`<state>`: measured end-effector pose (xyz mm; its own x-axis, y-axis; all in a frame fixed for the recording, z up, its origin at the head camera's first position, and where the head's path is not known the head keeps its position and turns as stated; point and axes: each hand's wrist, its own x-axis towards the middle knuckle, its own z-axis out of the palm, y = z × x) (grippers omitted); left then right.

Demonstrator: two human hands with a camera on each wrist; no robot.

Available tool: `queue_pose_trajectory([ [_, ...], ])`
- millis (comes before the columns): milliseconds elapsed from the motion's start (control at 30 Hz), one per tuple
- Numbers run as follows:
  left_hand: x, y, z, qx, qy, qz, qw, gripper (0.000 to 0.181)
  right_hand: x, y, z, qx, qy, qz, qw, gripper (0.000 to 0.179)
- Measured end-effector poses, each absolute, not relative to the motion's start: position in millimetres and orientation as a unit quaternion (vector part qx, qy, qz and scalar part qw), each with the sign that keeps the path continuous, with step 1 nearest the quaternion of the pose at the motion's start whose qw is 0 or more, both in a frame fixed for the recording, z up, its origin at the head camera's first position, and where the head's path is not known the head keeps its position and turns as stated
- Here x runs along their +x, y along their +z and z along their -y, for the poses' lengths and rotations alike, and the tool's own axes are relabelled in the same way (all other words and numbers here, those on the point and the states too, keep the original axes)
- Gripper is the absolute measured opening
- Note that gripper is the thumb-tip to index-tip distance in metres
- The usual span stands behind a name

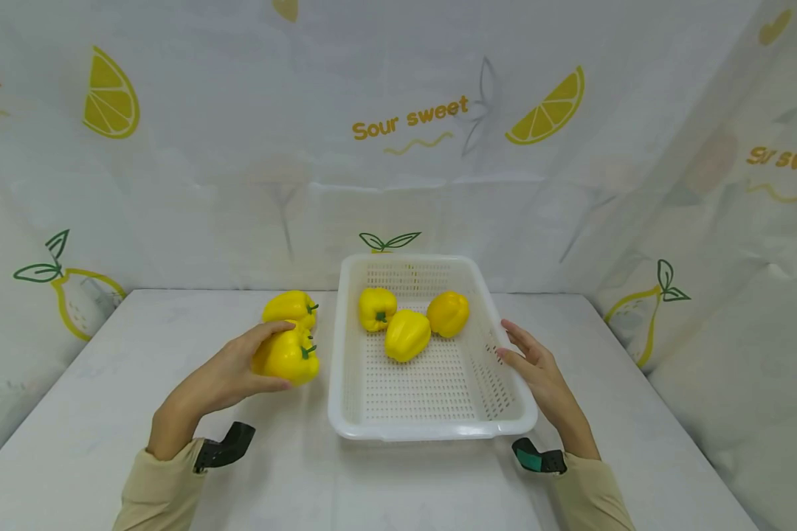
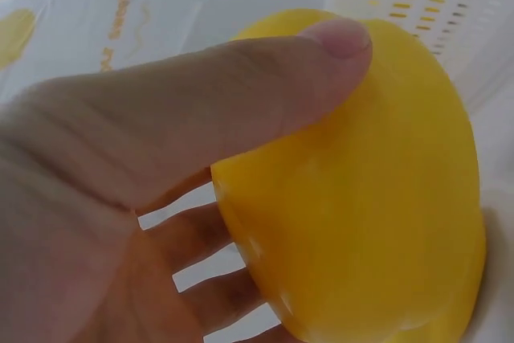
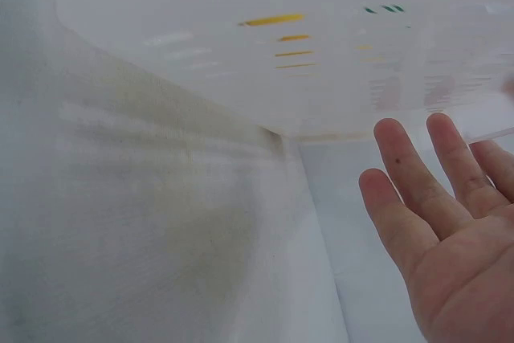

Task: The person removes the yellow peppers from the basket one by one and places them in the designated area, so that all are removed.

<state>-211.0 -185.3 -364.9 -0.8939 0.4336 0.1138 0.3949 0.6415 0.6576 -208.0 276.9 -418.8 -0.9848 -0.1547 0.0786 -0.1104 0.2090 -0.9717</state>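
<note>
My left hand point(image 1: 235, 369) grips a yellow bell pepper point(image 1: 287, 360), thumb on one side and fingers round the other. The thumb lies across the glossy pepper point(image 2: 361, 190) in the left wrist view. Just behind it on the table is another yellow bell pepper point(image 1: 291, 305), partly covered by my hand and the held one. A white perforated plastic basket point(image 1: 432, 430) stands to the right, with three yellow bell peppers point(image 1: 408, 335) inside. At its right wall is my right hand point(image 1: 538, 372), fingertips right at the rim. The right wrist view shows that hand's fingers point(image 3: 418, 178) extended and spread beside the basket.
The white table point(image 1: 272, 472) runs back to a hanging white sheet point(image 1: 239, 147) printed with lemons and lettering. That sheet also closes off both sides. Dark straps point(image 1: 224, 447) are at both wrists, by the beige sleeves.
</note>
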Motion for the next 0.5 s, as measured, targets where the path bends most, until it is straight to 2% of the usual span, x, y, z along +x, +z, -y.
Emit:
queue_pose_trajectory([
  [300, -215.1, -372.1, 187.9, 0.211, 0.351, -0.91, 0.063, 0.077, -208.5, -419.1, -276.8, -0.088, -0.626, -0.774, 0.019, 0.064],
  [500, -216.8, -375.0, 187.4, 0.214, 0.344, -0.912, 0.07, 0.079, -207.7, -418.5, -276.6, -0.084, -0.624, -0.777, 0.017, 0.064],
])
